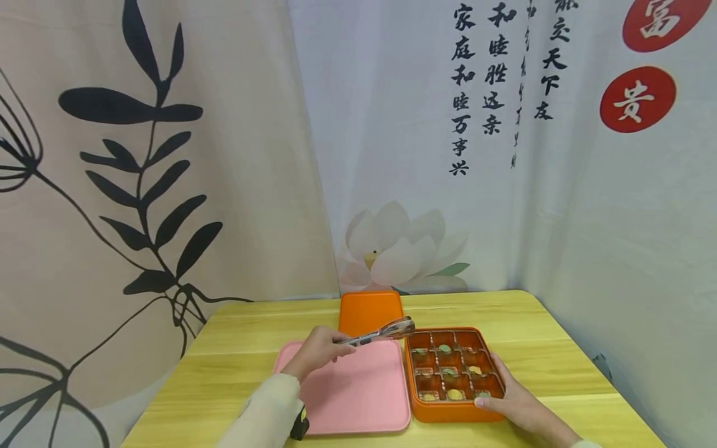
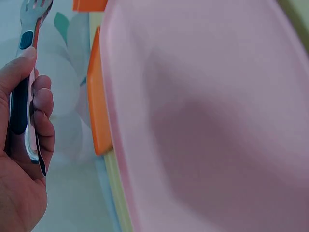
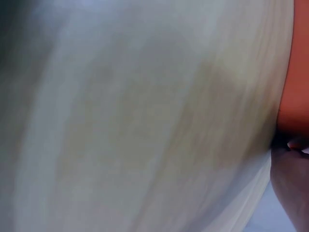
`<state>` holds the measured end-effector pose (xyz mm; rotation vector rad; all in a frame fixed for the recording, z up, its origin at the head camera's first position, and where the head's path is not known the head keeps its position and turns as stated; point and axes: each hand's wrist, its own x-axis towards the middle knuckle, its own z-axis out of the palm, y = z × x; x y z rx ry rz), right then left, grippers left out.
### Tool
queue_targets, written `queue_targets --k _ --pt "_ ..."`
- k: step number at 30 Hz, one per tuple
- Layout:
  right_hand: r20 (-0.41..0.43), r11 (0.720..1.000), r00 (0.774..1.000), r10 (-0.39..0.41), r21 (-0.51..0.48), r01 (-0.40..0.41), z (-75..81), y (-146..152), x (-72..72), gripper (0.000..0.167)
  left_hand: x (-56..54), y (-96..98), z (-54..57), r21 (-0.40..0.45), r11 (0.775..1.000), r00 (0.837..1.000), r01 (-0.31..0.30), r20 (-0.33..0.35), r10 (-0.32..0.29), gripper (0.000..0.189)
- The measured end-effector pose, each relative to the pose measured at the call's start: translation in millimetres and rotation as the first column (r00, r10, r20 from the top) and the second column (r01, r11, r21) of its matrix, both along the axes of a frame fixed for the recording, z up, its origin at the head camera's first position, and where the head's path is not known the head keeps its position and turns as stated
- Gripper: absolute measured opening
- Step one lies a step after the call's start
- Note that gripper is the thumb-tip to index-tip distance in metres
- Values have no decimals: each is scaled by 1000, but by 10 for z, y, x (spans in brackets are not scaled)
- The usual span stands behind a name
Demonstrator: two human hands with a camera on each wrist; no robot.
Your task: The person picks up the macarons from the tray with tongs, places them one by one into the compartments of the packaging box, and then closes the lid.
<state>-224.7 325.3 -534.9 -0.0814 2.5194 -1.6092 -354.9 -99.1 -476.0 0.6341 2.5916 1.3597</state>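
My left hand [image 1: 320, 353] grips metal serving tongs [image 1: 386, 331] by their dark-sided handle, above the far part of a pink tray [image 1: 358, 398]. The tongs point right, their tips near the far left corner of an orange box [image 1: 456, 412]. In the left wrist view, thumb and curled fingers wrap the handle; nothing shows between the visible tips. The box has a clear insert with several compartments, where small green pieces [image 1: 445, 348] and yellow pieces [image 1: 455, 394] lie. My right hand [image 1: 518, 401] holds the box at its front right corner, thumb at the front rim, fingers along the side.
An orange lid-like panel [image 1: 370, 312] lies behind the pink tray, near the table's back edge. The yellow wood-grain table [image 1: 224, 373] extends to both sides. A printed curtain [image 1: 252, 155] hangs behind and along the right side.
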Motion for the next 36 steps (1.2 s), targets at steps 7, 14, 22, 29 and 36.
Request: queue_targets --k 7,14,22,29,36 --pt "1 999 1000 11 -36 -11 14 -14 -26 109 -55 421 58 -2 999 999 43 -33 -43 8" --pt "-21 997 1000 10 -75 -12 20 -46 -31 109 -93 820 42 5 998 996 67 -60 -66 6" --pt "-5 995 1000 6 -100 -6 -28 -48 -57 109 -88 1141 38 21 997 997 69 -21 -69 6" --pt "-17 995 1000 17 -102 -19 2 -71 -37 108 -72 1260 -33 31 998 999 51 -5 -51 8" --pt "4 992 1000 18 -127 -17 19 -34 10 106 -70 1284 -47 22 998 998 60 -38 -60 12"
